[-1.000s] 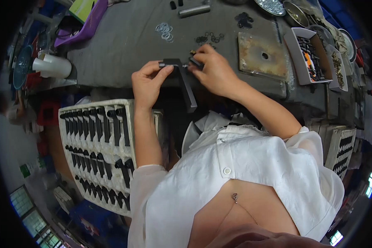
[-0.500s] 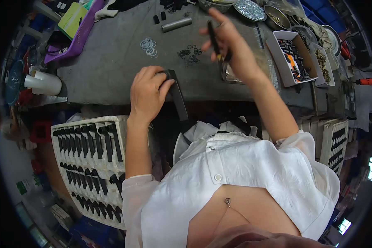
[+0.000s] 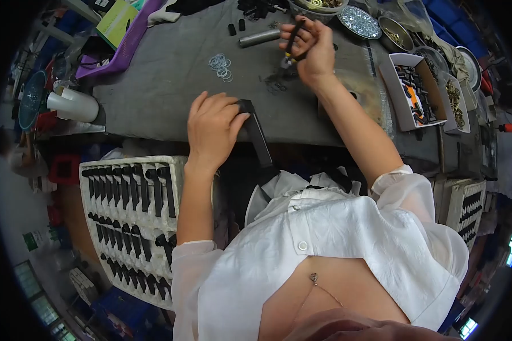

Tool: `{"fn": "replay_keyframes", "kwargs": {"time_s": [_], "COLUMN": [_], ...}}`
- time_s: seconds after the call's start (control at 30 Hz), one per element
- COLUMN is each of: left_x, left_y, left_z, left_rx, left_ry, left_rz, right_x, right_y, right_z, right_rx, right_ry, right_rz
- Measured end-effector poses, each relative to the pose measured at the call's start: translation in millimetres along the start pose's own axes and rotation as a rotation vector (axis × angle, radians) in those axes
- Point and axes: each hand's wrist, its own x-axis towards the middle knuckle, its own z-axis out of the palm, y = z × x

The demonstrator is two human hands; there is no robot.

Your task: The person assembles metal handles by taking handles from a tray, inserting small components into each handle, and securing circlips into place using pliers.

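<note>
My left hand (image 3: 213, 128) is closed on the end of a long black lever handle (image 3: 257, 136) at the table's near edge. The handle's lower end hangs past that edge, towards my lap. Over the table, the fingers of my right hand (image 3: 317, 54) are wrapped round black-handled pliers (image 3: 291, 48). Their jaws point down and left, just above a loose cluster of small black rings (image 3: 275, 84). Whether the jaws touch or hold a ring cannot be made out. Left of these lies a pile of pale thin rings (image 3: 220, 67).
A metal tube (image 3: 260, 37) lies behind the rings. A box of black parts (image 3: 412, 94) and dishes of small hardware (image 3: 358, 24) stand at right. A purple basket (image 3: 119, 51) and white roll (image 3: 74, 105) are at left. A foam tray of black handles (image 3: 132, 170) stands below left.
My right hand has swung the pliers left, from beside the black rings to over them, and their jaws now point down-left. My left hand stays on the handle. The view has shifted slightly.
</note>
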Motion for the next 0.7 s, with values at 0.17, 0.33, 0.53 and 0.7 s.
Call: {"fn": "replay_keyframes", "kwargs": {"time_s": [0.17,0.33,0.53,0.7], "left_x": [-16.6,2.0,8.3,10.1], "left_y": [-3.7,4.5,5.8,12.8], "left_z": [11.5,13.3,8.1,14.5], "left_rx": [-0.088,-0.186,-0.094,-0.128], "left_ry": [0.055,0.065,-0.012,0.028], "left_rz": [-0.132,-0.045,-0.006,0.064], "right_x": [-8.0,-14.0,-27.6,-27.3], "right_y": [-38.0,-19.7,-16.9,-10.2], "right_z": [-18.3,-8.2,-4.7,-4.2], "right_rx": [-0.041,0.016,-0.037,-0.040], "right_ry": [-0.070,-0.122,-0.073,-0.050], "right_rz": [-0.088,-0.035,-0.095,-0.111]}}
